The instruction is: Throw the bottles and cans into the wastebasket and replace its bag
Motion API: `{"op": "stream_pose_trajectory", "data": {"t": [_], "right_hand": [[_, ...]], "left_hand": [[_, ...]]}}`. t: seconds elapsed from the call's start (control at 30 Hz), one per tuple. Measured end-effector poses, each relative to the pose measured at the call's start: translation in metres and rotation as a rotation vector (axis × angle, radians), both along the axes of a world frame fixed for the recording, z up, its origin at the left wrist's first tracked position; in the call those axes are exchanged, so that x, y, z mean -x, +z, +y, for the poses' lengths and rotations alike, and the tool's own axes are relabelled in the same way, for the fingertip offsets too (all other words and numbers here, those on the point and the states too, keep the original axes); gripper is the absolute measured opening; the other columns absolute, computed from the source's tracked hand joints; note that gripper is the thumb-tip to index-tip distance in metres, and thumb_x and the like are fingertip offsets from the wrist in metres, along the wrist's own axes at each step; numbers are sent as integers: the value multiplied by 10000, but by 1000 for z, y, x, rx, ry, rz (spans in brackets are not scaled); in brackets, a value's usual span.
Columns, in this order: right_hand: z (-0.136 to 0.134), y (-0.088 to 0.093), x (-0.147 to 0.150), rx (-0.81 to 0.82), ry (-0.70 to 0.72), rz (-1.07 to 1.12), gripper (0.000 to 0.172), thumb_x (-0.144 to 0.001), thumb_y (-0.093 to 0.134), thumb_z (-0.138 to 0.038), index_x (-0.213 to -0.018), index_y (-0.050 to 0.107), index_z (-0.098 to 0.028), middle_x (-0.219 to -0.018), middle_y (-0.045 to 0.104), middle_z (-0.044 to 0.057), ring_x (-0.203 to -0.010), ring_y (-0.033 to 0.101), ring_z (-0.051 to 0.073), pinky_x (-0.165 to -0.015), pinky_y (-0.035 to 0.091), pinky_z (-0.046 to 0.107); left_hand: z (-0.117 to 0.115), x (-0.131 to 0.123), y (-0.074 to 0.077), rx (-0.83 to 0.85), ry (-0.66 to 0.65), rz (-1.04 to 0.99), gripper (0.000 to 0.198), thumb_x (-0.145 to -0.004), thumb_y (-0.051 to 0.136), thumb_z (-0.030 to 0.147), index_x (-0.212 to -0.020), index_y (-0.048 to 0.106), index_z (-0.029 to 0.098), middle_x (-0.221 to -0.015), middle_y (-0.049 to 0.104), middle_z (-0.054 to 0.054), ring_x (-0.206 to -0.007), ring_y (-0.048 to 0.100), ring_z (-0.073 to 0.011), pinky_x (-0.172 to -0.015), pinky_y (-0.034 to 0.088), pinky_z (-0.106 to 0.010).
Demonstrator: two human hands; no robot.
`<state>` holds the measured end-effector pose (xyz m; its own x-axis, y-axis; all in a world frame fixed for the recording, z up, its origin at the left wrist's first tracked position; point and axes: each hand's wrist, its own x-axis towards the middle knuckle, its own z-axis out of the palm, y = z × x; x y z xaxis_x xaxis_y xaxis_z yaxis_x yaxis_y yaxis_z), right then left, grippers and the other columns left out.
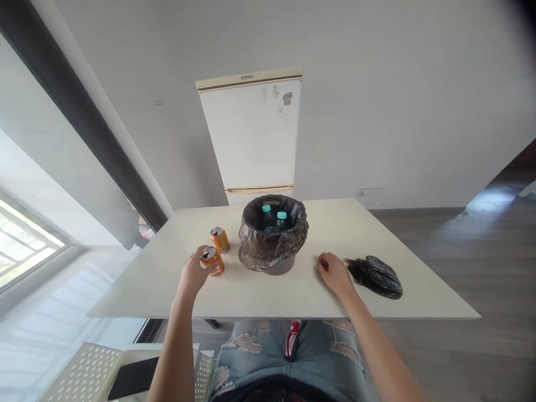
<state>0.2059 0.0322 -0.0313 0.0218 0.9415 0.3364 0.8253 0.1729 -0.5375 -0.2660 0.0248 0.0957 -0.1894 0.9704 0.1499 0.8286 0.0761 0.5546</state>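
Note:
My left hand (pixel 195 271) is wrapped round an orange drink can (pixel 214 262) with an opened top, at the left of the table. Just behind it stands a second orange can (pixel 220 240), also opened. In the middle is a trash can (pixel 280 267) lined with a black plastic bag (pixel 268 248) folded over its rim. Two bottles with teal caps (pixel 282 215) poke up inside; their lower parts are hidden. My right hand (pixel 334 271) rests on the tabletop to the right of the bin, fingers curled, with nothing visible in them.
A bundled black plastic bag (pixel 376 276) lies right of my right hand on the white table (pixel 234 296). A white fridge (pixel 255 134) stands behind the table. Below left, a dark flat object (pixel 134 378) sits on a white perforated piece of furniture (pixel 86 371).

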Motion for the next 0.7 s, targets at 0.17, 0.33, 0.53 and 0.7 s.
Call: {"op": "stream_pose_trajectory", "data": {"t": [0.17, 0.33, 0.53, 0.7], "right_hand": [[-2, 7, 4, 26, -17, 8, 103, -900, 470, -194, -849, 543, -245, -869, 625, 59, -892, 593, 250, -811, 437, 346], [-4, 11, 5, 54, -19, 28, 109, -911, 472, -194, -853, 550, -244, -872, 626, 65, -898, 593, 253, -799, 433, 347], [-5, 12, 6, 47, -13, 50, 116, -907, 465, -176, -848, 540, -242, -872, 613, 62, -914, 589, 253, -795, 425, 339], [-5, 14, 7, 37, -14, 56, 115, -905, 478, -156, -848, 533, -239, -856, 598, 53, -900, 579, 243, -791, 413, 330]], "left_hand": [[-16, -11, 38, -83, 146, -7, 481, -811, 750, 451, -1255, 589, 357, -1153, 768, -34, -1092, 727, -327, -928, 573, -446], [-52, -60, 120, -608, 154, -142, 612, -811, 815, 462, -1365, 575, 366, -1305, 705, -34, -1116, 705, -288, -1002, 597, -477], [-35, -136, 158, -749, -97, -210, 584, -860, 786, 339, -1400, 567, 302, -1374, 646, -86, -1252, 634, -289, -1040, 566, -475], [6, -166, 149, -549, -265, -191, 552, -860, 777, 347, -1379, 590, 326, -1344, 679, -68, -1197, 661, -294, -1042, 536, -492]]}}
